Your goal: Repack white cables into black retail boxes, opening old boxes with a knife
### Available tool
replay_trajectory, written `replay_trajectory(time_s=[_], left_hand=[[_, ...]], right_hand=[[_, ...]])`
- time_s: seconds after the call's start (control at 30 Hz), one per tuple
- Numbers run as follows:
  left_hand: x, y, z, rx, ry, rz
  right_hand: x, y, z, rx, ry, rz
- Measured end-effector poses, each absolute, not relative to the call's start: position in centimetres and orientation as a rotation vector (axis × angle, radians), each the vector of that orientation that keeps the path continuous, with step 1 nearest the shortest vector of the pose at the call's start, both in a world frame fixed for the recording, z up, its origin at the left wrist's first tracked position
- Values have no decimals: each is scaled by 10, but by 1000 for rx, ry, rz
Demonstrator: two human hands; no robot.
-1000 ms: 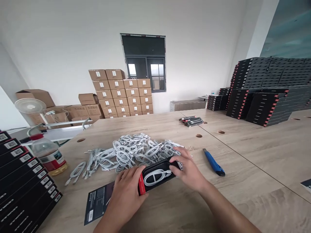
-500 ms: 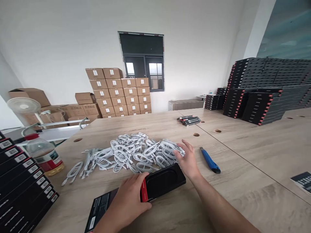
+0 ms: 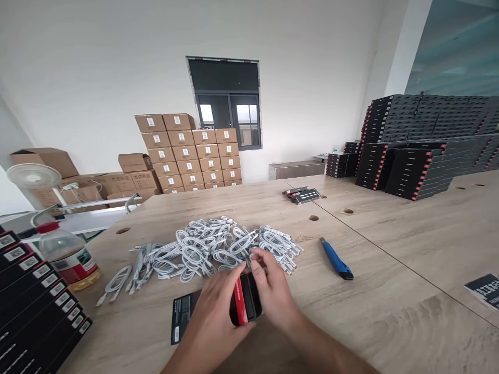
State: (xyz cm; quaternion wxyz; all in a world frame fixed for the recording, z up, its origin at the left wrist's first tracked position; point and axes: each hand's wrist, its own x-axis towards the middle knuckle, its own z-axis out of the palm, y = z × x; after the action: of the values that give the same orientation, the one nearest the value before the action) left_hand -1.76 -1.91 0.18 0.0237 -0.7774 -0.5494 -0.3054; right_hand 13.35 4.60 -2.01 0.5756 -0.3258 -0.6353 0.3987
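One box (image 3: 240,301) is showing its black tray (image 3: 253,297); your half-curled left hand (image 3: 219,306) and right hand (image 3: 275,292) are clasping the box.

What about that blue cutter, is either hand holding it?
No, the blue cutter lies on the table, while the left hand and right hand are at the black box with the red band.

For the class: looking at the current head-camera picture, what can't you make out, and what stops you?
All in the head view:
- Black box: the right hand covers part of its inside, so what lies beneath is hidden.
- Dark printed card: the left hand hides one side; its small print is unreadable.
- Printed sheet: cut off by the right edge.
- Left-hand stack of black boxes: cut off by the left and bottom edges.
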Motion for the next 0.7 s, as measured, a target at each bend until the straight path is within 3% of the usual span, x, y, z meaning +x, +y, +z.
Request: replay_trajectory(time_s=[0.13,0.27,0.47,0.7], left_hand=[[-24,-20,4,-2275,-1713,-1055],[-26,-25,5,-2244,-1691,-1133],[-27,-35,1,-2280,-1654,-1546],[-20,-40,6,-1977,-1796,-2197]], right_hand=[[144,47,-22,-565,-1400,1576],[144,41,-26,-398,-1315,1799],[136,31,-19,-328,-1304,1774],[147,6,-11,-320,-1577,1319]])
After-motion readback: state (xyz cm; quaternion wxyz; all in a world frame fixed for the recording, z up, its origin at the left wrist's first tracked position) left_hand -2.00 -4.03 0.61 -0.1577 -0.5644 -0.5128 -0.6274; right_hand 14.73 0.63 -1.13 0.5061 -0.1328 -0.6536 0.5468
